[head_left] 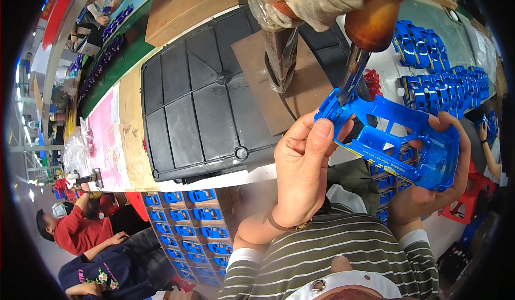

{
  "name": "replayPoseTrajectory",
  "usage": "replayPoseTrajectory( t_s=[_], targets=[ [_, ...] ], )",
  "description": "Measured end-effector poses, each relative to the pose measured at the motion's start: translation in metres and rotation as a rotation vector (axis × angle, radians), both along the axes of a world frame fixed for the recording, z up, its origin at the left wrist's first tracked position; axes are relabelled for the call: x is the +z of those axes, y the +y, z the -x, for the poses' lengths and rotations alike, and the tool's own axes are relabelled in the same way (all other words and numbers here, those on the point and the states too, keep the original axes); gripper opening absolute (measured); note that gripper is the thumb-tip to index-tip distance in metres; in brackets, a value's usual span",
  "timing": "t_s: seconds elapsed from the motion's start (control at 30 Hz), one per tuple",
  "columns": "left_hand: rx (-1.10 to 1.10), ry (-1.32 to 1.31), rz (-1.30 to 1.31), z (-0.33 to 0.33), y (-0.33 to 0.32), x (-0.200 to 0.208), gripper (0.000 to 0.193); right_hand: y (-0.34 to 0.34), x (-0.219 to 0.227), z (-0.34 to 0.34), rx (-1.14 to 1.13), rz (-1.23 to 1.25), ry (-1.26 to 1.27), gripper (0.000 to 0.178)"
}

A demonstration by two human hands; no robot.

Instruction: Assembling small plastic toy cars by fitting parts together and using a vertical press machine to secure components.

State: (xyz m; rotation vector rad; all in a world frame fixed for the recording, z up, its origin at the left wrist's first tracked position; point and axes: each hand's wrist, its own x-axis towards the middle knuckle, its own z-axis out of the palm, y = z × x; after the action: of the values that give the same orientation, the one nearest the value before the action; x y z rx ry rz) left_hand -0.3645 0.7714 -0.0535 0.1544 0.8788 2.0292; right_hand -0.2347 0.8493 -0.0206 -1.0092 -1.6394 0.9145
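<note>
A blue toy car body shell point(440, 163) is held tilted between my two hands, its hollow inside facing up. My left hand point(303, 163) pinches the narrower end between thumb and fingers. Around the wider end at the right, the fingers of my right hand point(416, 201) are curled. The metal tip of an iron-like tool point(354, 72) with a brown handle comes down from above and meets the shell's inside, close to my left fingertips. Whether the tip presses on it, I cannot tell.
A black ribbed plastic lid point(209, 96) and a brown board point(257, 80) lie on the table, beneath a wrapped post point(281, 58). Rows of blue shells point(445, 91) stand at the right. Cardboard trays of shells point(185, 214) are at lower left. People point(80, 225) are at the left.
</note>
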Motion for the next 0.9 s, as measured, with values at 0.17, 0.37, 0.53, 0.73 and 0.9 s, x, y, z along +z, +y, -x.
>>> replayPoseTrajectory(
  t_s=[0.17, 0.37, 0.53, 0.73, 0.9],
  targets=[
    [0.000, -0.011, -0.001, 0.0008, 0.0002, 0.0005, 0.036, -0.0015, 0.0006, -0.0007, 0.002, -0.010, 0.002, 0.118],
    [-0.044, 0.157, 0.134, 0.0012, 0.0007, 0.0042, 0.057, -0.0033, 0.0002, 0.0010, -0.015, 0.002, 0.045, 0.119],
    [-0.004, -0.017, -0.018, 0.0017, 0.0011, -0.0017, 0.038, -0.0047, -0.0011, 0.0010, -0.017, 0.028, 0.056, 0.119],
    [0.001, -0.022, -0.020, 0.0017, 0.0005, -0.0003, 0.038, -0.0051, 0.0036, 0.0003, -0.002, 0.039, 0.034, 0.118],
    [-0.010, 0.049, 0.011, 0.0017, 0.0010, -0.0016, 0.044, -0.0047, 0.0016, 0.0014, -0.036, 0.030, 0.016, 0.120]
  ],
)
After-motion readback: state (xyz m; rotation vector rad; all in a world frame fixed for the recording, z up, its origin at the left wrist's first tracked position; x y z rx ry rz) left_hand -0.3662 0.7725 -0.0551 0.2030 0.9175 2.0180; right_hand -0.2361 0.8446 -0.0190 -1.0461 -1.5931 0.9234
